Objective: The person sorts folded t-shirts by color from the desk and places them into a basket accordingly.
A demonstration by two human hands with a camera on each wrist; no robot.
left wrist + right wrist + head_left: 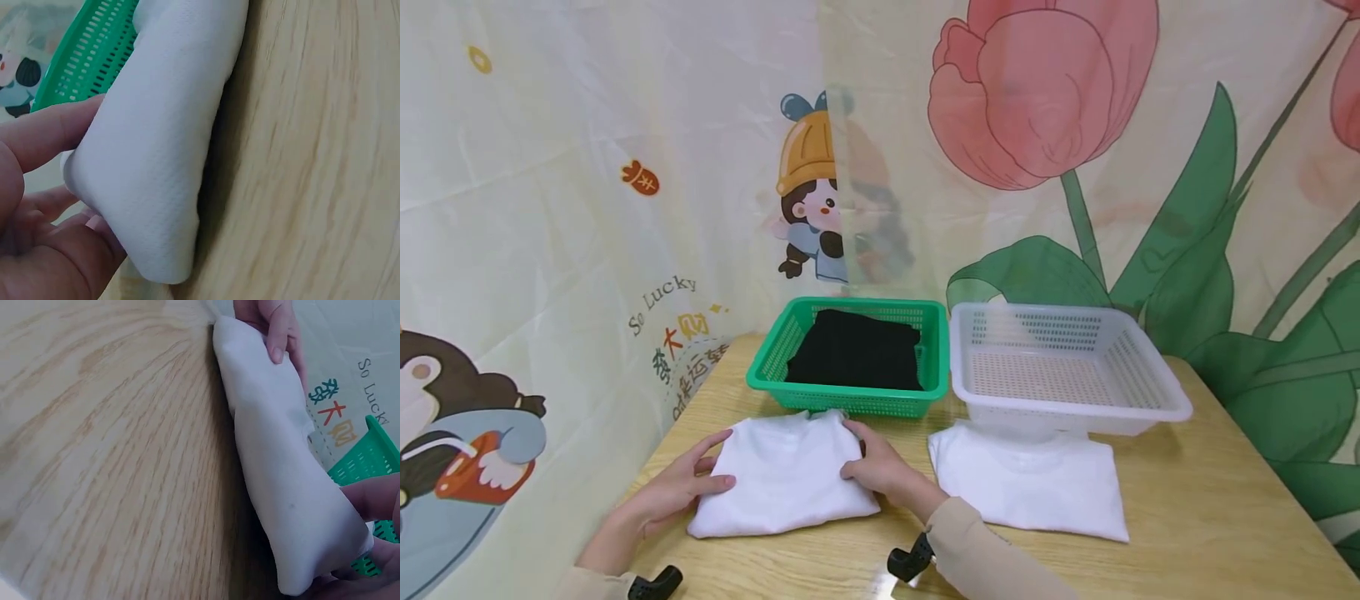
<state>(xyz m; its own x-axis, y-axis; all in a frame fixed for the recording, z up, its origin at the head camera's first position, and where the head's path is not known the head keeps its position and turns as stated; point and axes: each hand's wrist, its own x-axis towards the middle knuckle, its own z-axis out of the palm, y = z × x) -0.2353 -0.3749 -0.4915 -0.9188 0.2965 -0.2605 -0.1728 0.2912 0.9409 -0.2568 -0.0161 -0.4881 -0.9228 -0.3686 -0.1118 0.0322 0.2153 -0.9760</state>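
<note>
A folded white T-shirt [786, 479] is at the front left of the table, just before the green basket. My left hand [679, 483] grips its left side, thumb on top. My right hand [883, 468] holds the right side, also with the thumb over the cloth. In the left wrist view, fingers [56, 128] curl round the edge of the white T-shirt [162, 137]. The right wrist view shows both hands at opposite ends of the thick folded bundle [275, 444]. Fingertips under the cloth are hidden.
A green basket [842, 402] holds folded black clothing [857, 350]. Beside it on the right stands a white basket [1071, 404]. Another folded white garment [1030, 483] lies before the white basket on the wooden table [1210, 517]. A printed curtain [715, 150] hangs behind.
</note>
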